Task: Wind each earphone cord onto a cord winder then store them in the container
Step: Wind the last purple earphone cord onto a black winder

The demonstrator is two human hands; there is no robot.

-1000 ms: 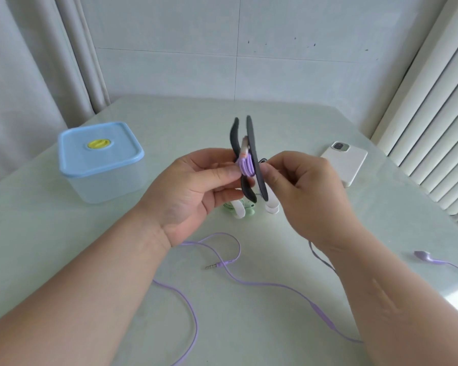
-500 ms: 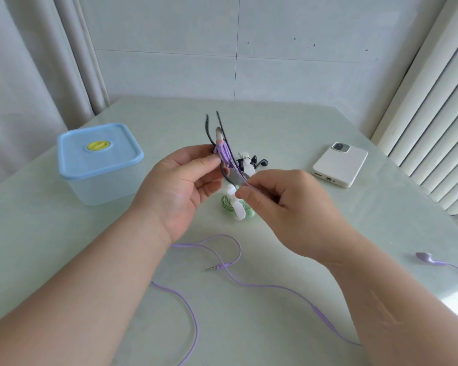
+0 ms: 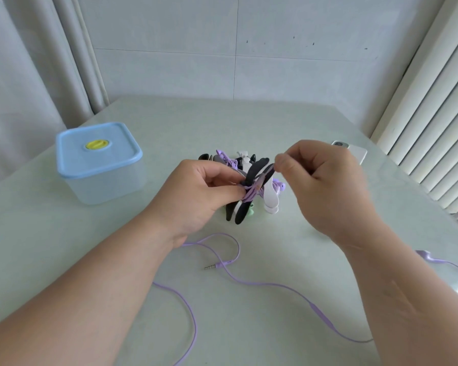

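**Q:** Head view: how is the left hand found?
**A:** The left hand point(image 3: 196, 191) is closed on the black winder point(image 3: 255, 169). The winder is held tilted above the surface point(image 3: 275, 122), in the middle of the view. It is gripped at its waist by thumb and fingers.

**Q:** And the right hand?
**A:** The right hand point(image 3: 325, 180) is raised just right of the winder. A strand of the purple cord point(image 3: 250, 196) is pinched between its thumb and forefinger, beside the winder's upper lobe. The other fingers are curled.

**Q:** Where is the cord located?
**A:** Several turns are wound round the winder's waist. The rest is laid loose on the surface, nearer the person. A loop is seen below the left wrist, and the plug point(image 3: 209, 267) is pointed left. A long run is carried rightward until it is hidden by the right forearm. An earbud point(image 3: 425, 256) is seen on the surface at the far right.

**Q:** Where is the container placed?
**A:** The container point(image 3: 101, 180) is set on the surface at the left, well apart from both hands. Its blue lid is fitted, and a yellow tab point(image 3: 97, 144) is seen at the lid's centre.

**Q:** What else is recorded?
**A:** More winders are clustered on the surface just behind the hands, a white one point(image 3: 270, 196) among them. Their number cannot be told. A white phone point(image 3: 356, 154) is laid at the right, partly hidden by the right hand. A curtain point(image 3: 24, 75) is hung at the left, and a radiator point(image 3: 434, 128) is mounted at the right.
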